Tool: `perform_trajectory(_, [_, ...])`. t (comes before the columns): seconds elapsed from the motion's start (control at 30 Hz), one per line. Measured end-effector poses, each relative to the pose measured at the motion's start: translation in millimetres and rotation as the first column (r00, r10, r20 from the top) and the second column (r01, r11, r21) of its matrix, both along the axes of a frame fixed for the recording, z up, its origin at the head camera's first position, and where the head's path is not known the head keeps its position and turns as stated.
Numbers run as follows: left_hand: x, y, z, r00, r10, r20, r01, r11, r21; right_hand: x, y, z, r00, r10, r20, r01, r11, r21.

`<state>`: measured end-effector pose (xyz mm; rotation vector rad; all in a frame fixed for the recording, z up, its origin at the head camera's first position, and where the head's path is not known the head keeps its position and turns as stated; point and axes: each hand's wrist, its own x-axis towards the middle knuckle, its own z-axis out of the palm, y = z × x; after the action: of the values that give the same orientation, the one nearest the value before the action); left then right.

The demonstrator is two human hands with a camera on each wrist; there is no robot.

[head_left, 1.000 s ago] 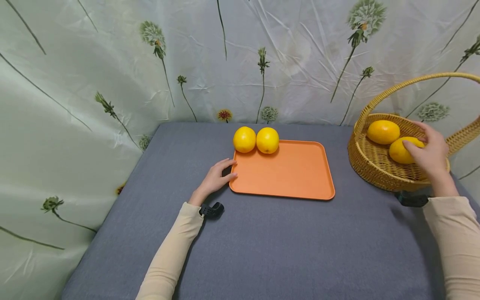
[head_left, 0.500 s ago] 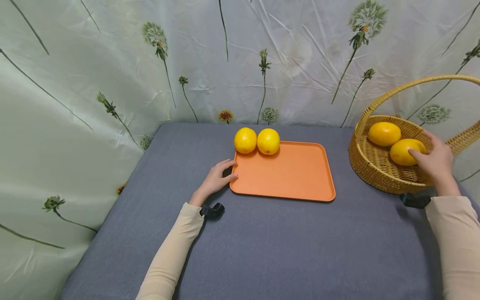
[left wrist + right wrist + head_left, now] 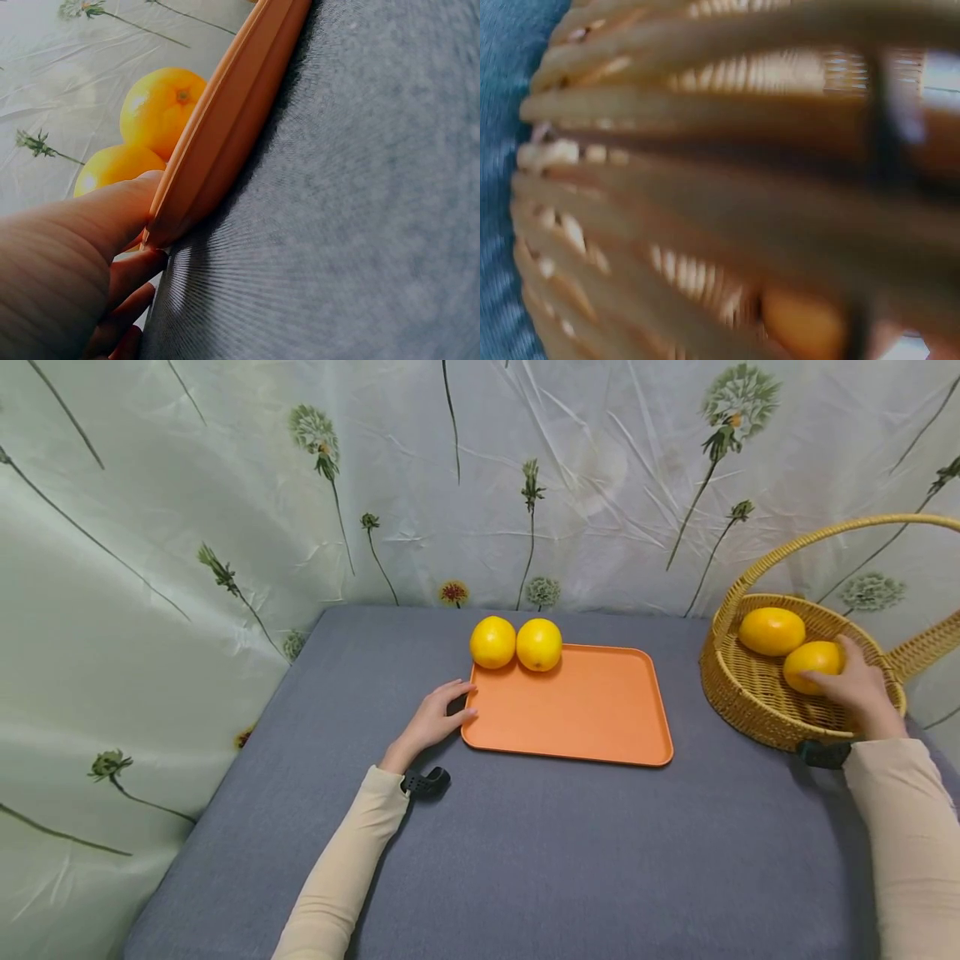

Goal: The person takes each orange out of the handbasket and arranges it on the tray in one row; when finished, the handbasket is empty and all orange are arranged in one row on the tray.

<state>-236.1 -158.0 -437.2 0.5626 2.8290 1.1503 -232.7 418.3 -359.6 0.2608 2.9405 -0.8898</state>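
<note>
In the head view my left hand (image 3: 433, 720) rests at the left edge of an orange tray (image 3: 592, 710), fingers relaxed and spread, thumb and fingertips touching the rim. The left wrist view shows the thumb (image 3: 139, 195) over that rim. Two oranges (image 3: 492, 642) (image 3: 539, 645) sit side by side at the tray's far left corner. My right hand (image 3: 862, 689) reaches into a wicker basket (image 3: 742, 697), its thumb and fingers around an orange (image 3: 810, 668). Another orange (image 3: 772, 631) lies behind it in the basket. Blurred basket weave covers most of the right wrist view.
The basket's tall arched handle (image 3: 825, 535) rises over the right hand's side. A grey cloth (image 3: 570, 852) covers the table. Behind it hangs a flower-printed curtain (image 3: 600, 485).
My right hand has settled from beside the front orange in the basket to a grip around it. The left hand stays at the tray edge.
</note>
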Motion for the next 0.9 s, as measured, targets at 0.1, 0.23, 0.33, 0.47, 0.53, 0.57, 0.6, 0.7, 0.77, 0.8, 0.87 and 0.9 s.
perform_trajectory(0.1, [0.4,0,-1.3,1.0,0.0,0.005,0.0,1.0,-0.001,-2.2,-2,-4.4,1.0,-0.005,-0.002,0.005,1.0,0.002])
perform_trajectory(0.23, [0.4,0,-2.0,1.0,-0.002,-0.001,0.002,1.0,-0.001,-4.3,-4,-8.7,0.999,-0.029,-0.024,0.029,1.0,-0.007])
perform_trajectory(0.33, [-0.1,0,-1.4,1.0,-0.002,-0.006,0.002,1.0,0.004,-5.5,-6,-10.3,0.998,-0.043,-0.053,0.043,0.999,-0.004])
perform_trajectory(0.47, [-0.5,0,-0.4,1.0,0.001,-0.005,-0.001,1.0,0.003,-6.3,-9,-11.5,0.995,-0.064,-0.076,0.065,0.998,0.008])
perform_trajectory(0.53, [-0.8,0,-0.1,1.0,0.003,0.0,-0.003,1.0,0.0,-6.4,-10,-11.6,0.994,-0.073,-0.086,0.075,0.997,0.012])
perform_trajectory(0.57, [-1.2,0,0.0,1.0,0.004,0.0,-0.004,1.0,-0.003,-6.2,-10,-11.3,0.993,-0.078,-0.091,0.08,0.997,0.018])
perform_trajectory(0.6, [-1.3,1,0.4,1.0,0.004,0.002,-0.004,1.0,-0.003,-6.1,-10,-11.2,0.992,-0.084,-0.096,0.086,0.996,0.021])
perform_trajectory(0.7, [-1.9,1,0.4,1.0,0.004,0.005,-0.004,1.0,-0.007,-5.4,-10,-10.9,0.989,-0.099,-0.112,0.102,0.994,0.028])
perform_trajectory(0.77, [-1.3,1,0.8,1.0,0.005,0.006,-0.005,1.0,-0.004,-4.8,-9,-11.0,0.987,-0.102,-0.121,0.106,0.994,0.03])
perform_trajectory(0.8, [-1.1,0,0.7,1.0,0.005,0.005,-0.005,1.0,-0.002,-4.5,-9,-11.2,0.987,-0.103,-0.123,0.107,0.994,0.029])
perform_trajectory(0.87, [-0.8,0,-0.2,1.0,0.006,0.002,-0.006,1.0,0.0,-3.9,-9,-11.3,0.987,-0.102,-0.128,0.106,0.994,0.025])
perform_trajectory(0.9, [-0.6,0,-0.8,1.0,0.006,0.001,-0.006,1.0,0.002,-3.7,-9,-11.4,0.986,-0.101,-0.131,0.105,0.994,0.023])
